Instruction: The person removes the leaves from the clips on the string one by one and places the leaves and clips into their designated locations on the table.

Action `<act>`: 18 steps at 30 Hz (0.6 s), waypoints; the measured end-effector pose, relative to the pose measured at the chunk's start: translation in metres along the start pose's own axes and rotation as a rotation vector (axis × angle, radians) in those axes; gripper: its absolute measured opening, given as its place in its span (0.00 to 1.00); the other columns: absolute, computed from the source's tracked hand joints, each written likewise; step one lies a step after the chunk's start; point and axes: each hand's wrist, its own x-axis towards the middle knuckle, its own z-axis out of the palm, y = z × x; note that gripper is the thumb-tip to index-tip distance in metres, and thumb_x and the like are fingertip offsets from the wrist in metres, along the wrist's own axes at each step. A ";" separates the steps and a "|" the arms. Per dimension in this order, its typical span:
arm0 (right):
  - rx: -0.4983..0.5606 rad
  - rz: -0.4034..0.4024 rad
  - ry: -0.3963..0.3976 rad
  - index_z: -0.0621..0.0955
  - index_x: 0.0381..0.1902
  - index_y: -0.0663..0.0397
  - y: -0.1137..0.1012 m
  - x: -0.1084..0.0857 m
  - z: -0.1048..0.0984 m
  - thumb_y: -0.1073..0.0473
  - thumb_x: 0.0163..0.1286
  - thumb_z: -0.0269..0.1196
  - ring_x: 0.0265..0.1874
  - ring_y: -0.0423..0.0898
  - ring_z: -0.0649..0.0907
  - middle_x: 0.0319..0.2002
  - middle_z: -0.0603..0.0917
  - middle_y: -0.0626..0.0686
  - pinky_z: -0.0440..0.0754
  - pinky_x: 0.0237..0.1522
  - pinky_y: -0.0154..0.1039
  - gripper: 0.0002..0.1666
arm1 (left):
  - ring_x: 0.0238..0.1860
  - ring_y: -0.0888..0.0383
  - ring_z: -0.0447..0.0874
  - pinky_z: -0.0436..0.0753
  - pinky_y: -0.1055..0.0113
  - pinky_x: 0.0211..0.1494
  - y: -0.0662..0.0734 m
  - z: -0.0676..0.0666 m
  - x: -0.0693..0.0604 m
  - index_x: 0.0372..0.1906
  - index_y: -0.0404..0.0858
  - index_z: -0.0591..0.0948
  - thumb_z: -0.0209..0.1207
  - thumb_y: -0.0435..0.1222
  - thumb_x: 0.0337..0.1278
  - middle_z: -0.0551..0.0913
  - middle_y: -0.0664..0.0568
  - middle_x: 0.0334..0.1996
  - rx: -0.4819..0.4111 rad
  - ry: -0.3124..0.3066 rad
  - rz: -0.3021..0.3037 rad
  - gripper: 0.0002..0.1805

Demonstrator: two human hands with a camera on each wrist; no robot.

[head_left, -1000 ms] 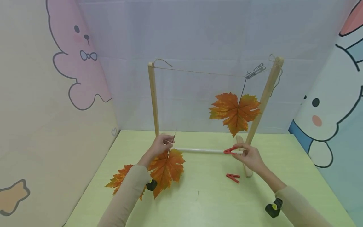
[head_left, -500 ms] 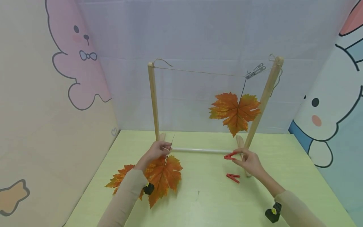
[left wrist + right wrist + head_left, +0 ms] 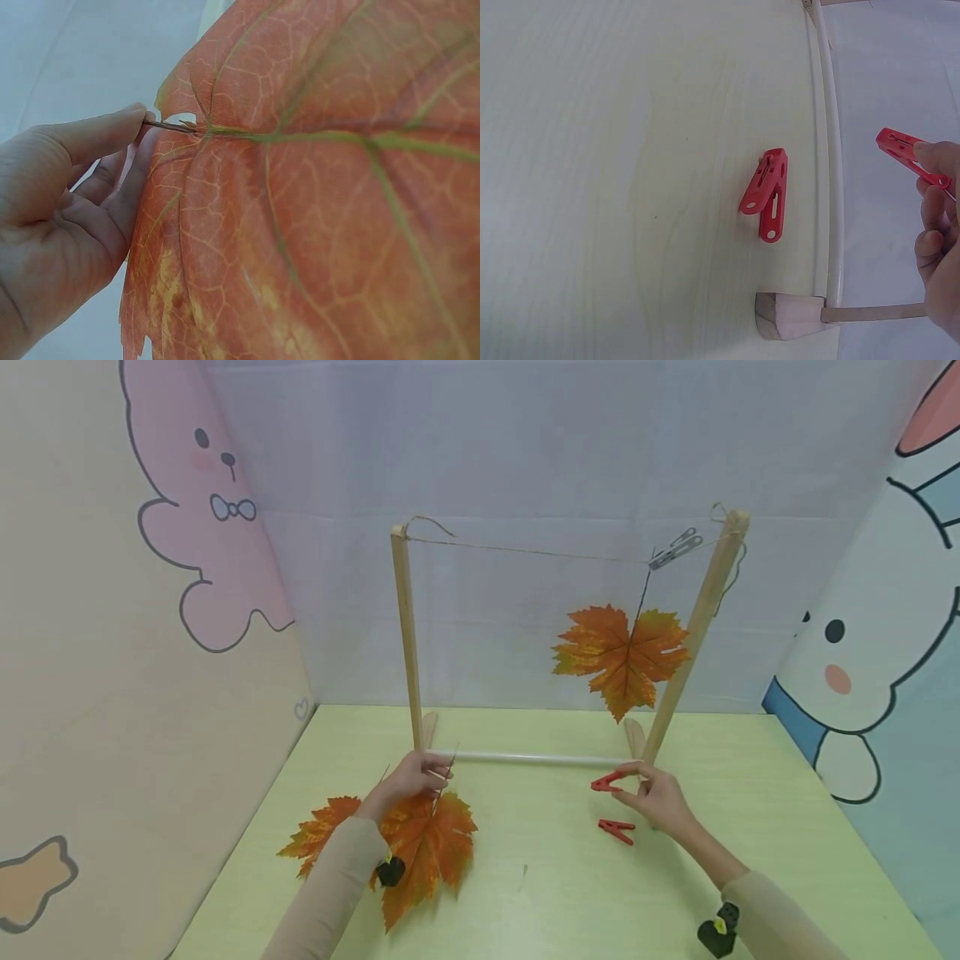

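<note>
My left hand (image 3: pixel 416 775) pinches the thin stem of an orange maple leaf (image 3: pixel 429 852); the leaf hangs below the fingers. In the left wrist view the leaf (image 3: pixel 300 195) fills much of the picture, its stem between thumb and fingers of the hand (image 3: pixel 71 187). My right hand (image 3: pixel 660 795) holds a red clothespin (image 3: pixel 604 782) by its handle end, also seen in the right wrist view as a red clothespin (image 3: pixel 902 144) beside the hand (image 3: pixel 941 217). A second red clothespin (image 3: pixel 617 831) lies on the table just below.
Two wooden posts (image 3: pixel 407 635) carry a string (image 3: pixel 525 551), with a white rod (image 3: pixel 525 759) low between them. A grey clothespin (image 3: pixel 676 550) holds another leaf (image 3: pixel 624 658) near the right post. One more leaf (image 3: pixel 322 831) lies on the table, partly behind my left sleeve.
My left hand has moved down, and the leaf in it has come lower and slightly left. My right hand has lowered a little with the red clothespin.
</note>
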 end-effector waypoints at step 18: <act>-0.008 -0.027 0.042 0.80 0.39 0.64 0.030 -0.002 0.015 0.69 0.49 0.69 0.09 0.32 0.61 0.36 0.80 0.60 0.62 0.09 0.30 0.16 | 0.27 0.58 0.80 0.81 0.66 0.27 -0.020 0.014 -0.002 0.50 0.17 0.71 0.55 0.19 0.50 0.80 0.33 0.36 0.167 -0.032 -0.108 0.19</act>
